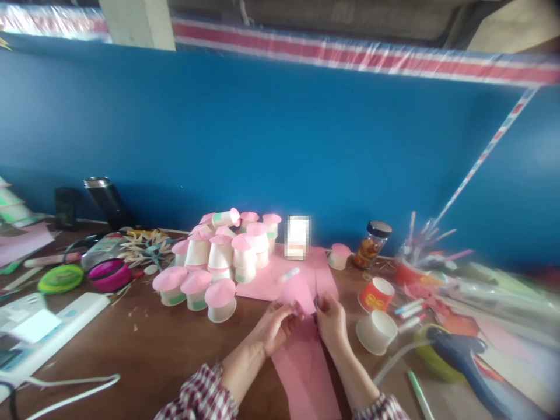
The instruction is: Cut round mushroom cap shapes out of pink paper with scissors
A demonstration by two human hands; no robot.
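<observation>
We note pink-capped cups (221, 252) at ten o'clock from the hands. Left hand (279, 322): fingers pinching a pink paper piece (298, 293), held at its one o'clock. Right hand (331, 319): fingers closed on a dark tool (315, 300), too blurred for us to name. Red cup (375, 298), two o'clock from there.

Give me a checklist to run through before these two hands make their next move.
1. Left hand has hold of the pink paper piece: ok, it is pinched at its lower edge.
2. Item in the right hand identified: cannot tell; a dark object shows there, too blurred to name.
3. Pink-topped cups apart from both hands: ok, they stand grouped to the left.
4. Pink strip out from under the hands: not ok, it lies beneath them.
5. Blue gun-shaped tool switched off: cannot tell.
</observation>
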